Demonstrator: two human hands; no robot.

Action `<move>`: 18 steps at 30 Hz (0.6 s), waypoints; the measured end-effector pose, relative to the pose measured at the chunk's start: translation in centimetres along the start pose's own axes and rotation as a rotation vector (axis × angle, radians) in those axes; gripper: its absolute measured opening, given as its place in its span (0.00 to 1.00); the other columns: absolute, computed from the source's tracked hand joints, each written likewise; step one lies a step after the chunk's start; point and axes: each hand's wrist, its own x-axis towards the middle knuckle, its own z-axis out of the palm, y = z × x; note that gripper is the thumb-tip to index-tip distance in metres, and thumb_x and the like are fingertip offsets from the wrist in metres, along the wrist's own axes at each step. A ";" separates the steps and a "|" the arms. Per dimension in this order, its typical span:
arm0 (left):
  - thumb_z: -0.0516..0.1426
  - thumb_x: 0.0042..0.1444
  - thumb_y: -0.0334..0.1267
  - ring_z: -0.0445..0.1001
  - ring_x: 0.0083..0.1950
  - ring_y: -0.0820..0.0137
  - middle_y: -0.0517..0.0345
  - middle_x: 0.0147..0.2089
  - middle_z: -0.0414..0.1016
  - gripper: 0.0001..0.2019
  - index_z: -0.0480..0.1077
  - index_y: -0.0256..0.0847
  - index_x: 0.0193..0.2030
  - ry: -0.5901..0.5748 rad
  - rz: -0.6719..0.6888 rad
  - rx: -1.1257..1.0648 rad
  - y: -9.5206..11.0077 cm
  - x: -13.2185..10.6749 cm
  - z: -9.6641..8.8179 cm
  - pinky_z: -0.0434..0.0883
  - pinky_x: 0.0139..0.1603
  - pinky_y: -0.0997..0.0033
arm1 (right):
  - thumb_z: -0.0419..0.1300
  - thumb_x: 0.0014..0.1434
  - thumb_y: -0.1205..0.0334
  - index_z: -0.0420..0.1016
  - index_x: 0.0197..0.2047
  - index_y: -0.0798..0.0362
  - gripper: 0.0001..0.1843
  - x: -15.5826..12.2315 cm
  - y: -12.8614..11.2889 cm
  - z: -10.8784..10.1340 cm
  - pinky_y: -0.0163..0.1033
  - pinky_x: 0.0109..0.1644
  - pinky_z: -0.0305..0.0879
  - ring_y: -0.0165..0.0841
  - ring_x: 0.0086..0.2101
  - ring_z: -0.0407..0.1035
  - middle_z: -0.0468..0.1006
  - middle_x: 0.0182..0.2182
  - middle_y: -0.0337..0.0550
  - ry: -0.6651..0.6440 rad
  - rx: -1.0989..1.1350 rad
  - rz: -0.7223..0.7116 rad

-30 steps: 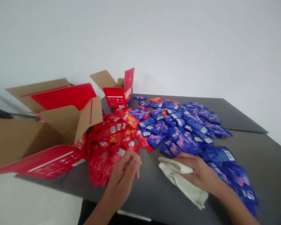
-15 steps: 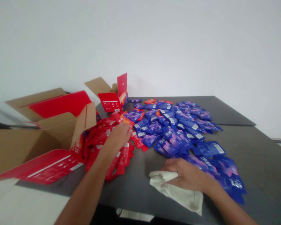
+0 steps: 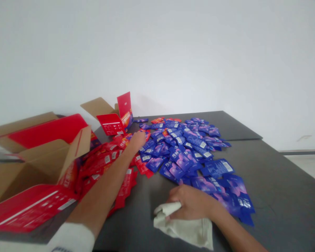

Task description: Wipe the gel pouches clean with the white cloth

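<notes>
Grip: left hand (image 3: pixel 137 140) curled onto red packets (image 3: pixel 105 159), hold unclear | right hand (image 3: pixel 191 206) clasps cloth (image 3: pixel 189 232)

1. This looks like a plain workroom used for sorting or packing goods.
2. A dark grey table (image 3: pixel 265 175) carries bulk stock, with loose heaps of red sachets (image 3: pixel 105 161) and blue sachets (image 3: pixel 189 147) spread across it.
3. Open cardboard cartons (image 3: pixel 28 168) with red printed flaps stand at the table's left end.
4. A plain white wall (image 3: pixel 173 52) rises behind the table, and pale floor (image 3: pixel 307 164) shows to the table's right.
</notes>
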 end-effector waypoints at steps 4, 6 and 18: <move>0.60 0.68 0.45 0.77 0.55 0.60 0.48 0.59 0.74 0.18 0.71 0.39 0.60 -0.020 -0.016 0.020 0.6 3.0 0.2 0.77 0.55 0.52 | 0.68 0.61 0.45 0.84 0.37 0.54 0.19 0.1 0.1 0.4 0.33 0.34 0.58 0.31 0.31 0.74 0.82 0.32 0.42 -0.003 -0.056 -0.017; 0.60 0.68 0.45 0.77 0.55 0.60 0.48 0.59 0.74 0.18 0.71 0.39 0.60 -0.036 -0.026 0.034 0.9 4.0 0.5 0.77 0.54 0.52 | 0.67 0.61 0.43 0.85 0.38 0.54 0.20 0.1 0.1 0.6 0.33 0.33 0.57 0.32 0.31 0.74 0.83 0.32 0.43 -0.006 -0.065 -0.031; 0.61 0.67 0.47 0.73 0.62 0.55 0.45 0.64 0.71 0.21 0.70 0.39 0.62 -0.079 -0.165 0.149 1.4 7.4 1.7 0.72 0.61 0.44 | 0.65 0.61 0.41 0.86 0.48 0.47 0.22 -0.1 0.2 1.2 0.37 0.36 0.62 0.39 0.38 0.80 0.87 0.38 0.45 -0.028 -0.043 -0.021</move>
